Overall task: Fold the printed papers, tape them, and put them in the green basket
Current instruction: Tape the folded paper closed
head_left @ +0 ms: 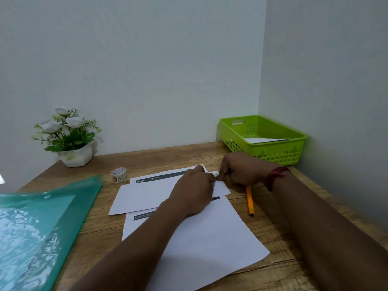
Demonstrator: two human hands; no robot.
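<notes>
A folded printed paper (147,194) with a dark header strip lies across the middle of the wooden table (100,225). My left hand (194,191) rests on its right part with fingers curled at the fold's edge. My right hand (241,171) pinches the same paper's right edge, fingertip to fingertip with the left. A second, flat printed sheet (210,238) lies under it, nearer to me. A patterned tape roll (119,174) stands to the left of the paper. The green basket (262,141) sits in the far right corner with a folded paper (264,140) inside.
A green translucent folder (37,232) covers the near left of the table. A yellow pencil (249,200) lies just right of the papers, below my right hand. A white pot of artificial flowers (69,137) stands at the back left. Walls close in behind and on the right.
</notes>
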